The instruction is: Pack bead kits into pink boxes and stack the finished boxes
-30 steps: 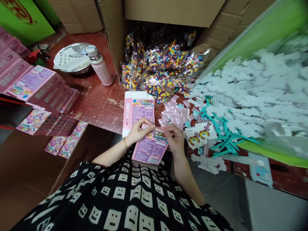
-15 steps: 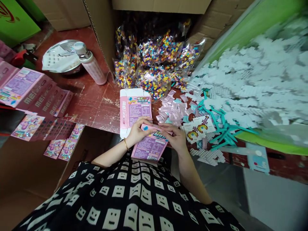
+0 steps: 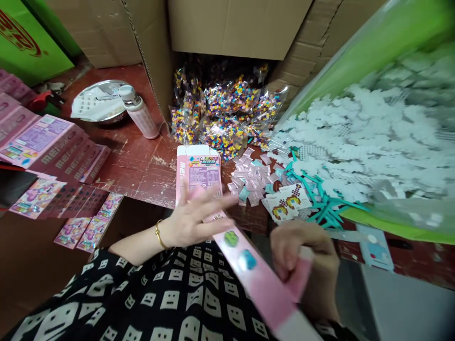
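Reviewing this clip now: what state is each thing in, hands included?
Held carton: slanted, narrow side up, pink flap out
Left hand: fingers extended over the carton's upper end, blurred; grip unclear
Right hand: fingers curled at the flap
Table carton: lying printed side up, partly hidden
Bottle: capped, upright
Colander: holding white sheets
Bead bags: filled, piled together
Cartons at left: stacked

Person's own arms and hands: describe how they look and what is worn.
The left hand and right hand are ungloved; the right is blurred. A thin gold-coloured bangle circles the left wrist. The left sleeve, black with pale square faces, stops short of the wrist.
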